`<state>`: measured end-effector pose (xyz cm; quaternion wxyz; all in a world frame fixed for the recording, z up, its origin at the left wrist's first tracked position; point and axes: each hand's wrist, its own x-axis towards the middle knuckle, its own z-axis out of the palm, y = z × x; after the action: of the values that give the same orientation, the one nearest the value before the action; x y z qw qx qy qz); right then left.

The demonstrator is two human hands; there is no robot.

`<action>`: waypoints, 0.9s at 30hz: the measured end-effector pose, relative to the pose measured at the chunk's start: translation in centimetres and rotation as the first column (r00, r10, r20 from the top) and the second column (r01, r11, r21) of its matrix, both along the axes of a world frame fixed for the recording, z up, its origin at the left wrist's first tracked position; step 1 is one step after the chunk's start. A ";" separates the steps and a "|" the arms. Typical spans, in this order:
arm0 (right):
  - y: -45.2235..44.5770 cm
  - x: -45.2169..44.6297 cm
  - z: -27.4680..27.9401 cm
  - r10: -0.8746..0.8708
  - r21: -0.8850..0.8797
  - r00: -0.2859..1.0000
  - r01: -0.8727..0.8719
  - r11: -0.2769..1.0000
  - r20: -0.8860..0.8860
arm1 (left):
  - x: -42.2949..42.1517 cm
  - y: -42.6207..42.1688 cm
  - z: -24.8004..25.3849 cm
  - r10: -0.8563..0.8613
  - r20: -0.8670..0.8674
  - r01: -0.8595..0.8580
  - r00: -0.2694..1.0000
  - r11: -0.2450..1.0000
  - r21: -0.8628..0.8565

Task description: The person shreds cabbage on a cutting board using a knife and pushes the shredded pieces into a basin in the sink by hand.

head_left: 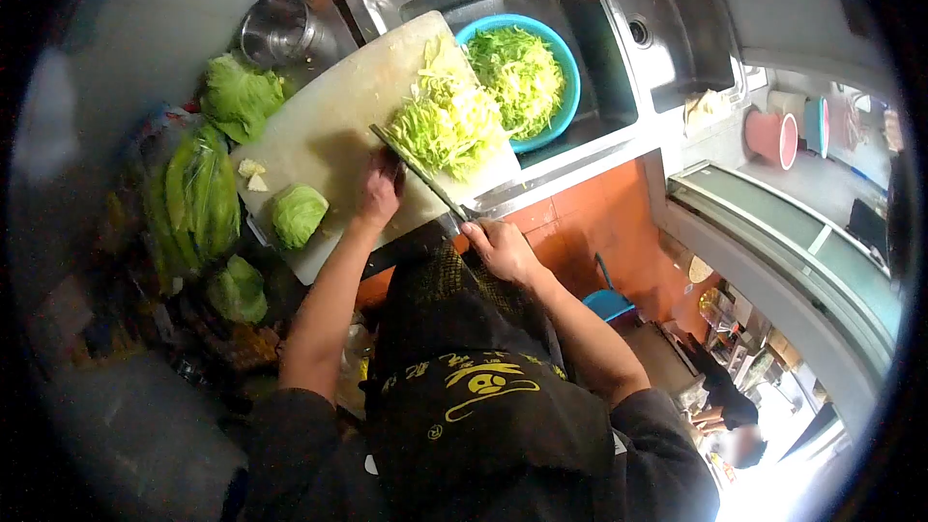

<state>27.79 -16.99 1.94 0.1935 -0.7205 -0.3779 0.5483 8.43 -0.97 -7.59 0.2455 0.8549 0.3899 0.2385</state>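
Note:
My right hand [501, 246] is wrapped around the handle of a kitchen knife [416, 166]. The blade runs up and to the left across a white cutting board [329, 101], beside a pile of shredded cabbage [447, 130]. At the near side of the blade is my left hand [380, 190], its fingers shadowed and partly hidden, so their grip is unclear. A piece of cabbage [300, 216] sits at the board's lower left. More shredded cabbage [522, 77] fills a blue basin [570, 101] just past the board's right edge.
The basin stands in a steel double sink [604, 48] with taps behind. Left of the board are a cabbage head [242, 97], bagged green vegetables [193, 193], a loose leaf [238, 290] and a metal pot [278, 29]. Another person [730, 416] is at far lower right.

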 end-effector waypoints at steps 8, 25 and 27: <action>1.1 -0.7 -3.8 0.007 0.007 0.999 -0.007 1.000 -0.034 | -0.8 -0.2 -2.5 -0.023 -0.090 0.022 0.996 1.000 -0.004; 1.5 -1.1 -4.6 0.081 -0.047 0.996 -0.079 0.996 0.048 | 0.1 0.3 1.7 0.018 -0.165 -0.011 0.986 0.999 0.045; 1.9 -1.2 -4.5 0.069 -0.079 0.997 -0.066 0.995 0.042 | 0.2 0.3 2.1 0.013 -0.272 -0.034 0.962 0.997 -0.074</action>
<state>26.63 -15.07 -2.53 0.1383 -0.7263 -0.3846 0.5526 8.65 -0.70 -5.51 0.2201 0.8645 0.4391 0.1067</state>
